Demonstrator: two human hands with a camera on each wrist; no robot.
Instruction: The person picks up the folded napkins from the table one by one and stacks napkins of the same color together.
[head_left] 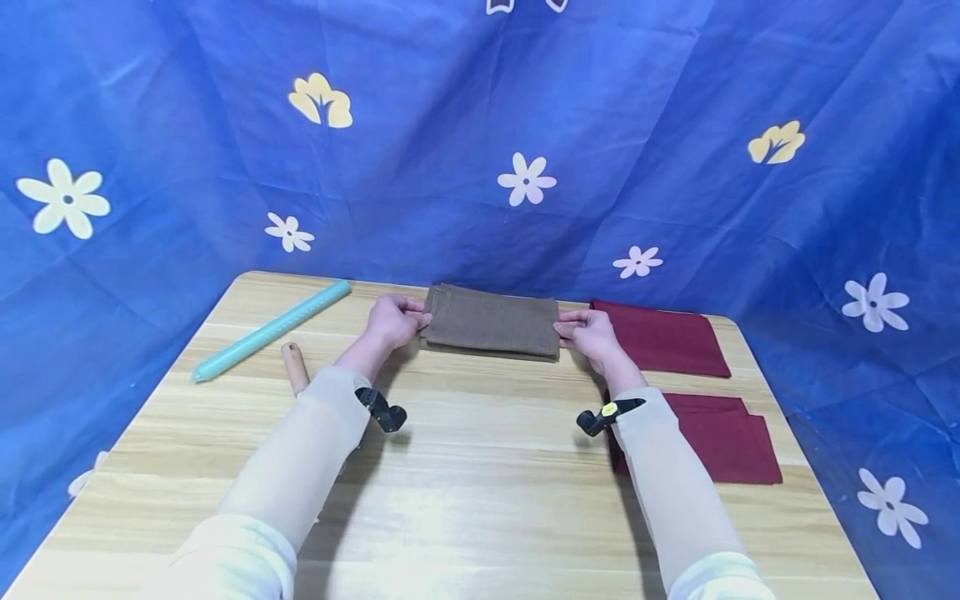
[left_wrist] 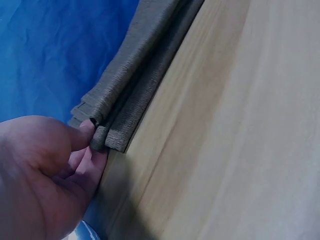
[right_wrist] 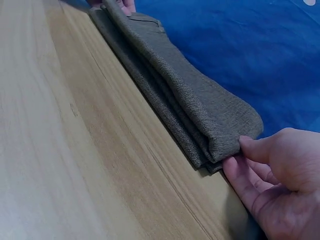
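A folded brown cloth lies at the back middle of the wooden table, close to the blue curtain. My left hand pinches its left end between thumb and fingers. At the opposite end, my right hand pinches the cloth's right edge. Several stacked layers of the cloth show along its front side in the right wrist view. In the left wrist view, the thumb lies on top of the cloth and the fingers reach beneath its corner.
Two folded dark red cloths lie on the right, one at the back and one nearer, partly behind the right forearm. On the left rests a turquoise stick. A wooden handle pokes out behind the left forearm. A blue flowered curtain surrounds the table.
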